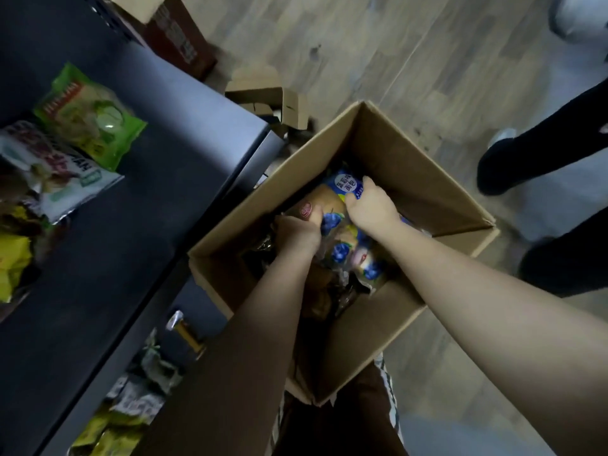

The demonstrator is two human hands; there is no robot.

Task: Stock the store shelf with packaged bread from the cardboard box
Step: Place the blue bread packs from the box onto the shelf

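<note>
An open cardboard box (411, 166) stands on the floor in front of me, with several bread packs inside. Both my hands reach into it. My left hand (297, 230) grips the near left edge of a blue-printed bread pack (332, 192), and my right hand (370, 202) pinches the same pack at its right side, by the blue label. More blue-printed packs (362, 258) lie lower in the box, partly hidden under my forearms. The dark store shelf (138, 179) runs along the left and holds a green pack (88, 115) and a white pack (62, 172).
Lower shelf levels (131, 396) at the bottom left carry more packaged goods. Small cardboard boxes (263, 93) and a brown carton (177, 41) sit on the wooden floor behind the shelf. Another person's dark-clothed legs (543, 153) stand at the right, close to the box.
</note>
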